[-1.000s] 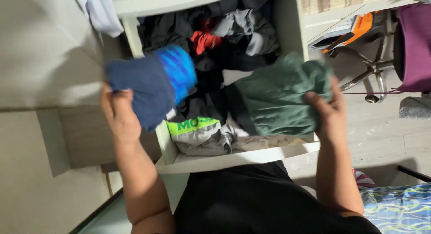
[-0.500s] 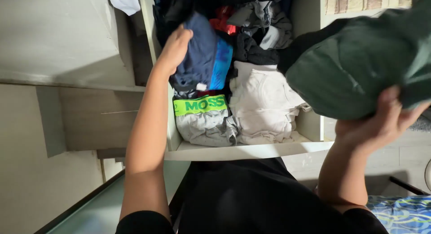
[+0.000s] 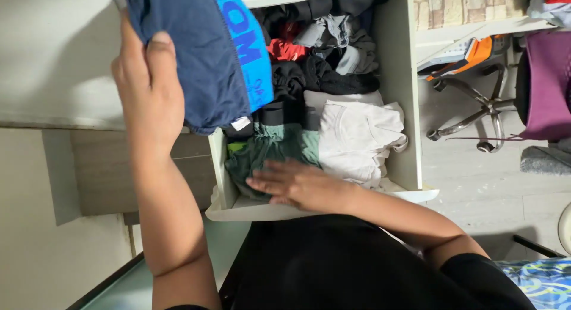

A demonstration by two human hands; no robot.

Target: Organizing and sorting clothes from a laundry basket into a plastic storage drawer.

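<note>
Open drawer (image 3: 410, 108) of folded clothes, two hands at work.
Left hand (image 3: 146, 90) grips navy underwear (image 3: 202, 54) raised above drawer; right hand (image 3: 297, 184), fingers flat, presses green garment (image 3: 270, 152) beside white shirt (image 3: 357, 137); office chair (image 3: 493, 102) stands apart.

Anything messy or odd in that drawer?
Yes. The back of the drawer is a loose heap of dark, grey and red clothes, unfolded, while the front holds folded items: a green garment under the right hand and a white one.
</note>
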